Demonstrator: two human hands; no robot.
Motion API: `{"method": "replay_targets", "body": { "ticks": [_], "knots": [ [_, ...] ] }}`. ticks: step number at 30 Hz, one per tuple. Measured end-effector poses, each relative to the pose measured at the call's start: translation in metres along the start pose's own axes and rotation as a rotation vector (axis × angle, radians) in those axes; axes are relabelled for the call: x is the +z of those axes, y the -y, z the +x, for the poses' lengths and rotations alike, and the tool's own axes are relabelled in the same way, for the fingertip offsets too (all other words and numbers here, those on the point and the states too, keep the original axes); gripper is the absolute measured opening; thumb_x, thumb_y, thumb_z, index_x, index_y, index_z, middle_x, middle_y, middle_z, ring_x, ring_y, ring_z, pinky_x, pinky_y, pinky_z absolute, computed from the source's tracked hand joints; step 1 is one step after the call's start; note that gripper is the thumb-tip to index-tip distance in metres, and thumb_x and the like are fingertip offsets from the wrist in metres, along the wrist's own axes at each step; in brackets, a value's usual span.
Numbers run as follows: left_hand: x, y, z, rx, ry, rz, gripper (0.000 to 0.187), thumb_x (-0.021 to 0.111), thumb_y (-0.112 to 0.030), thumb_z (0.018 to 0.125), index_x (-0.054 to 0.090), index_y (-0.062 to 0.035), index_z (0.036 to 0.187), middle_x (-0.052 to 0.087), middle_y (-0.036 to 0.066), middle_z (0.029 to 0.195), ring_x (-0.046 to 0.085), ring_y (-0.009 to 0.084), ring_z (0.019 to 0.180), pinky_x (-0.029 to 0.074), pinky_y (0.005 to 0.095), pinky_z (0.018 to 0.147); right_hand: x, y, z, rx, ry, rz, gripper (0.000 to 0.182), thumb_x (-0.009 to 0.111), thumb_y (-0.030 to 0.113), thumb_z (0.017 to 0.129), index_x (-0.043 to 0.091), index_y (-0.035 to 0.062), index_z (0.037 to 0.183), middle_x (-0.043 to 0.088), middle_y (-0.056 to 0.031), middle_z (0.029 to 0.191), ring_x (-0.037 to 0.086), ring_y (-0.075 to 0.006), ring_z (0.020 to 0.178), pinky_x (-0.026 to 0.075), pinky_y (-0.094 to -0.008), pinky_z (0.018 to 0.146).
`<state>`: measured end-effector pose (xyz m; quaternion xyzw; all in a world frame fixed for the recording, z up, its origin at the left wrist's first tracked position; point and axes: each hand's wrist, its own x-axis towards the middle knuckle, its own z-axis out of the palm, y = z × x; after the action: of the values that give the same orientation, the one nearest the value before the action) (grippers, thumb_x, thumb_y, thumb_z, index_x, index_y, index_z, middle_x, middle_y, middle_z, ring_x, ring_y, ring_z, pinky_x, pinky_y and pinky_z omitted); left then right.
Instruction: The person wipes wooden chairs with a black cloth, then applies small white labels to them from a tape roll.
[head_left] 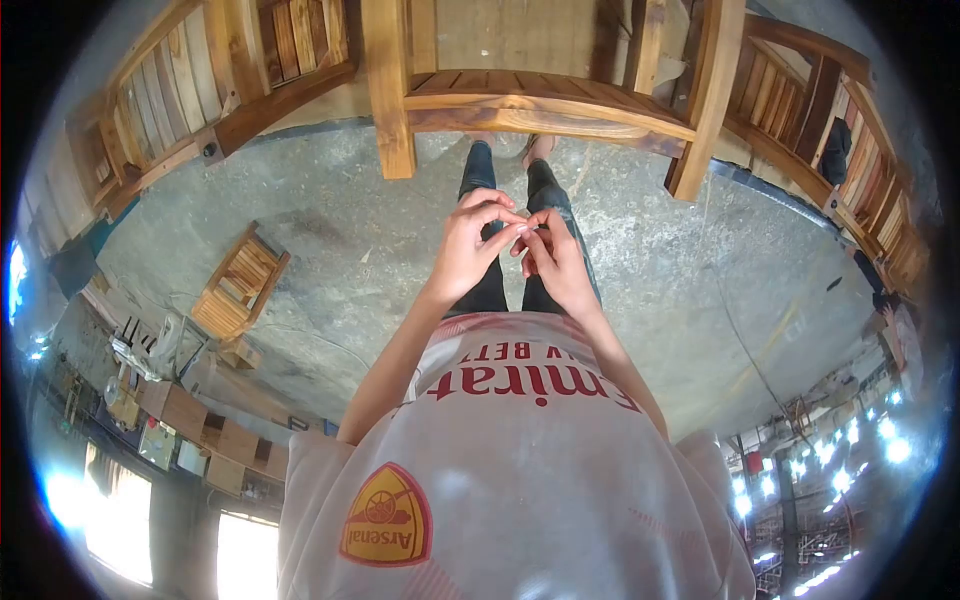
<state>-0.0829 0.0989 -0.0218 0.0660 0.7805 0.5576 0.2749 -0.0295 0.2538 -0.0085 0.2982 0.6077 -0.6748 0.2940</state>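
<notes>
My left hand (470, 240) and my right hand (556, 262) meet in front of my body, above my legs. Thumb and fingertips of each are pinched together, and the two pinches touch. Whatever lies between them, if anything, is too small to make out. Just beyond my feet stands a wooden piece of furniture with a slatted surface (540, 84) and thick square legs (388, 120); neither hand touches it.
More slatted wooden furniture (180, 70) lines the far left, with further pieces (800, 110) at the far right. A small wooden slatted piece (240, 282) sits on the concrete floor (340, 220) to the left. A thin cable (745, 345) crosses the floor at right.
</notes>
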Motion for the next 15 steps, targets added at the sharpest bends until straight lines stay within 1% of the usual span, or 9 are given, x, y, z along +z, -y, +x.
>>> {"method": "replay_targets", "body": {
  "ticks": [5,6,9,13,15],
  "knots": [
    [0.036,-0.011,-0.001,-0.106,-0.006,-0.187,0.009,0.07,-0.003,0.082,0.07,0.0003,0.091,0.064,0.011,0.095,0.063,0.0204,0.088,0.049,0.0301,0.08,-0.029,-0.006,-0.011,-0.077,-0.062,-0.096,0.009,0.051,0.006,0.098,0.049,0.0024,0.106,0.063,-0.0076,0.067,0.053,-0.0089,0.05,0.04,-0.026,0.045],
    [0.042,-0.014,0.0,-0.128,-0.005,-0.215,0.009,0.07,-0.004,0.082,0.07,0.0003,0.09,0.064,0.011,0.094,0.063,0.0212,0.088,0.048,0.0305,0.081,-0.033,-0.006,-0.013,-0.077,-0.084,-0.076,0.009,0.052,0.006,0.097,0.05,0.0025,0.105,0.063,-0.0076,0.067,0.053,-0.0089,0.049,0.04,-0.026,0.045],
    [0.054,-0.021,0.004,-0.06,-0.019,-0.097,0.008,0.07,-0.004,0.083,0.069,0.0005,0.09,0.065,0.011,0.091,0.063,0.0195,0.089,0.048,0.0295,0.081,-0.043,-0.006,-0.014,-0.089,-0.133,-0.058,0.008,0.053,0.006,0.097,0.051,0.0023,0.103,0.062,-0.0075,0.066,0.053,-0.009,0.049,0.04,-0.0261,0.045],
    [0.073,-0.017,0.009,-0.069,-0.053,-0.077,0.008,0.07,-0.005,0.081,0.07,-0.0013,0.088,0.066,0.011,0.094,0.062,0.0239,0.092,0.047,0.0333,0.082,-0.054,-0.018,-0.022,-0.12,-0.204,-0.106,0.006,0.053,0.006,0.096,0.052,0.0012,0.099,0.061,-0.0071,0.064,0.055,-0.0099,0.052,0.042,-0.0263,0.048],
    [0.086,-0.02,0.012,-0.05,-0.064,-0.076,0.007,0.069,-0.004,0.083,0.069,0.0006,0.088,0.065,0.011,0.093,0.062,0.0203,0.091,0.047,0.0304,0.082,-0.06,-0.018,-0.023,-0.135,-0.263,-0.098,0.006,0.054,0.006,0.096,0.052,0.0007,0.097,0.06,-0.0072,0.063,0.056,-0.0107,0.054,0.043,-0.0267,0.049]
  ]
}}
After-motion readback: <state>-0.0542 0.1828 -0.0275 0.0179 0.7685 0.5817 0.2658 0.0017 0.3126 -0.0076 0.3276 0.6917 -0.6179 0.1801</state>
